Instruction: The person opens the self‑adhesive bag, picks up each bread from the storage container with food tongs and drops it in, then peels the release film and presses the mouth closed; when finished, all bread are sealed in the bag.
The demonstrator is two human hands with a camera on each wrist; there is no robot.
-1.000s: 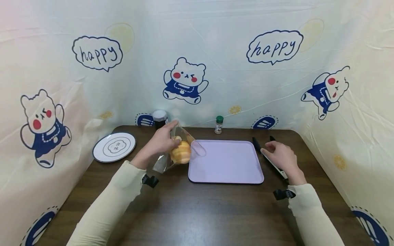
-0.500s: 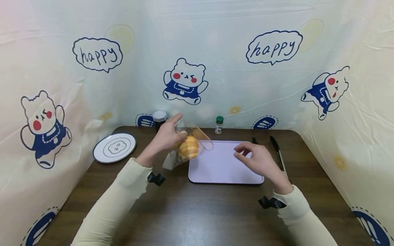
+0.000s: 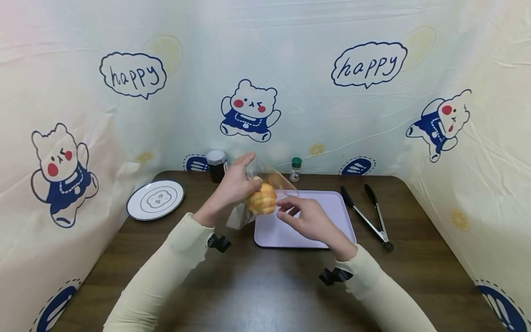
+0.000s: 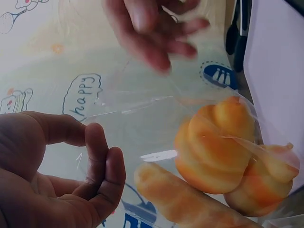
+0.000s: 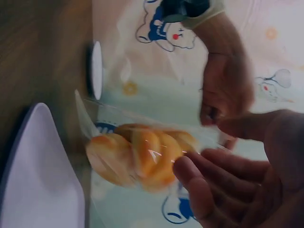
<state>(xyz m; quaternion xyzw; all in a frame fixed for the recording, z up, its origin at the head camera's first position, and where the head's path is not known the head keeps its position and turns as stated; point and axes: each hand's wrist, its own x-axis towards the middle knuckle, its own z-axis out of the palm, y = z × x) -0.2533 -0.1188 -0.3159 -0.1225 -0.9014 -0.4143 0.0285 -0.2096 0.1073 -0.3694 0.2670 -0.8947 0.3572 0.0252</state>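
My left hand (image 3: 237, 185) pinches the top edge of a clear plastic bag (image 4: 137, 123) between thumb and fingers. Inside the bag are golden bread rolls: a large knotted bun (image 4: 213, 147), a smaller bun (image 4: 263, 183) and a long twisted roll (image 4: 185, 199) in the left wrist view. The bag hangs over the left side of a lilac tray (image 3: 319, 207). From the right, my right hand (image 3: 309, 219) has come in over the tray, fingers parted and loosely bent, fingertips close beside the bag. In the right wrist view its fingers (image 5: 190, 175) overlap the bag's side.
Black-tipped tongs (image 3: 379, 226) lie spread to the right of the tray. At the left is a white plate (image 3: 141, 203) with a dark rim. Along the back stand a dark jar (image 3: 216, 173) with a pale lid and a small green-capped shaker (image 3: 295, 169).
My left hand has carried the bag rightward, partly over the tray. My right hand has left the tongs and swung left across the tray to the bag.
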